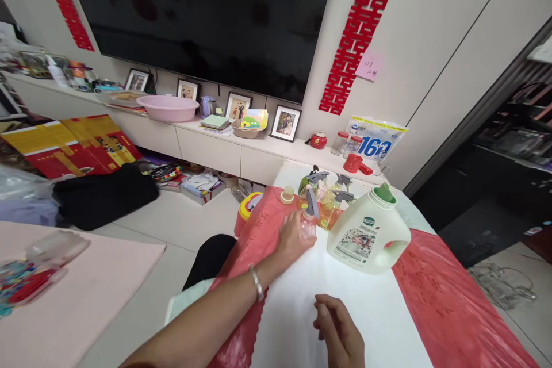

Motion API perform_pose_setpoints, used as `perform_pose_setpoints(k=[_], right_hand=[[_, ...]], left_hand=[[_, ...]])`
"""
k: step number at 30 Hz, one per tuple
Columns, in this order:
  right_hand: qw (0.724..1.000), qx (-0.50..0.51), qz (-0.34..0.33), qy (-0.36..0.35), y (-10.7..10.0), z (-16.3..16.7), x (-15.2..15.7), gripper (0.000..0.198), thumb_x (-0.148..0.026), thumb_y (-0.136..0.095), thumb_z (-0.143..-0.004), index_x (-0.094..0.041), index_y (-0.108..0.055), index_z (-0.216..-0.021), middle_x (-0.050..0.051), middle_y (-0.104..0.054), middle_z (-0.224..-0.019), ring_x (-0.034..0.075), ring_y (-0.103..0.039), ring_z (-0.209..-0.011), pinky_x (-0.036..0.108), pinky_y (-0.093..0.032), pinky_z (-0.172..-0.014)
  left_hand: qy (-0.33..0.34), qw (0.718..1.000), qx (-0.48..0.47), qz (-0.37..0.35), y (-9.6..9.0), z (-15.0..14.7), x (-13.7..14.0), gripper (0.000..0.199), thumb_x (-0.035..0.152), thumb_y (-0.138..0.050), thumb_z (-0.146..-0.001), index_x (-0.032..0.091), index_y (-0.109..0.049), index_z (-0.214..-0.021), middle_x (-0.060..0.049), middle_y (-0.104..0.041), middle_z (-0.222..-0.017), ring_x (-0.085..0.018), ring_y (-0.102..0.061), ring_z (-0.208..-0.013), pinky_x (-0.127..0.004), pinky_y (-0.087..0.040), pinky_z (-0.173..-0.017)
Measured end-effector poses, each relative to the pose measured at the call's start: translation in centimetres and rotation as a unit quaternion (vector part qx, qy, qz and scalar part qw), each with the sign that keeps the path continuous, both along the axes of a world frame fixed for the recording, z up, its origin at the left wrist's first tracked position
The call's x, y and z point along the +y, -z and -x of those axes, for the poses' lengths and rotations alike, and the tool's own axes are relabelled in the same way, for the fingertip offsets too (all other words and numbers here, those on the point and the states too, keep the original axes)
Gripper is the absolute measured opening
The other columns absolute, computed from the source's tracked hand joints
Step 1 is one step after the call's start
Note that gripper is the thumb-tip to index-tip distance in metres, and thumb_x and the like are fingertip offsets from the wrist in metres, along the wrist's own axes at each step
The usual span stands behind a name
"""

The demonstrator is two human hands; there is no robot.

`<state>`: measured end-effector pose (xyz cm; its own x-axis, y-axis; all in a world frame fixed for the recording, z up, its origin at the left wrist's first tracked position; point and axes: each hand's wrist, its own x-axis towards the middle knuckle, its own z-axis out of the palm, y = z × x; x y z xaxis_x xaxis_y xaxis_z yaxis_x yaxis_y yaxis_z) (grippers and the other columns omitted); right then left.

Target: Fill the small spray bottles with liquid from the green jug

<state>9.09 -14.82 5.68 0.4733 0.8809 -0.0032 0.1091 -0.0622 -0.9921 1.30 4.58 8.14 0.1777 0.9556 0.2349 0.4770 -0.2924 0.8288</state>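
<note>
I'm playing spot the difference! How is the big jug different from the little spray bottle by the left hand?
The jug is much bigger than the spray bottle.
The jug is pale with a printed picture; the spray bottle looks pinkish and see-through.
The jug stands untouched; the left hand holds the spray bottle.
Both are containers.

A home's living room: wall-mounted television (pixel 198 17), framed family photos (pixel 285 123).

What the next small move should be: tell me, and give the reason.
Probably draw the pink spray bottle toward the right hand: the left hand has its fingers on it, other spray bottles crowd close by, and the right hand, loosely curled over the white sheet, appears free.
</note>
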Motion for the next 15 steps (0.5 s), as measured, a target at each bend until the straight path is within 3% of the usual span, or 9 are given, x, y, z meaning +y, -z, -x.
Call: perform_pose_setpoints(k=[4, 7, 11, 15], right_hand=[[0.993, -0.069, -0.076, 0.053, -0.1, -1.4, 2.5, 0.058, -0.070, -0.065, -0.087, -0.015, -0.069, -0.107, 0.008, -0.062, -0.113, 0.018, -0.058, -0.101, 0.023, -0.049, -0.082], [0.986, -0.114, -0.111, 0.044, 0.1, -1.9, 5.2, 0.061, -0.066, -0.069, -0.085, -0.015, -0.067, -0.119, 0.010, -0.058, -0.127, 0.021, -0.058, -0.114, 0.026, -0.052, -0.089], [0.984, -0.135, -0.118, 0.001, 0.1, -1.0, 8.0, 0.059, -0.064, -0.070, -0.083, -0.015, -0.069, -0.116, 0.010, -0.062, -0.121, 0.022, -0.061, -0.109, 0.027, -0.053, -0.091], [0.989, -0.108, -0.105, 0.001, -0.5, 0.6, 9.3, 0.052, -0.061, -0.069, -0.082, -0.014, -0.068, -0.105, 0.008, -0.065, -0.105, 0.020, -0.062, -0.094, 0.027, -0.053, -0.086]], left_hand=[[0.043, 0.998, -0.005, -0.050, 0.8, 1.4, -4.5, 0.061, 0.015, -0.069, -0.063, 0.022, -0.058, -0.122, -0.010, -0.067, -0.118, -0.032, -0.061, -0.111, -0.047, -0.049, -0.100], [0.055, 0.995, -0.004, -0.081, 2.3, 1.8, -6.7, 0.055, 0.024, -0.069, -0.070, 0.024, -0.059, -0.124, -0.010, -0.069, -0.116, -0.032, -0.064, -0.106, -0.048, -0.052, -0.095], [0.041, 0.991, -0.030, -0.126, 4.0, 1.8, -7.3, 0.046, 0.025, -0.057, -0.083, 0.021, -0.058, -0.129, -0.014, -0.069, -0.118, -0.031, -0.066, -0.109, -0.050, -0.054, -0.096], [0.052, 0.990, -0.057, -0.119, 4.8, 1.9, -7.0, 0.042, 0.030, -0.054, -0.089, 0.018, -0.058, -0.129, -0.018, -0.069, -0.119, -0.031, -0.068, -0.109, -0.048, -0.058, -0.093]])
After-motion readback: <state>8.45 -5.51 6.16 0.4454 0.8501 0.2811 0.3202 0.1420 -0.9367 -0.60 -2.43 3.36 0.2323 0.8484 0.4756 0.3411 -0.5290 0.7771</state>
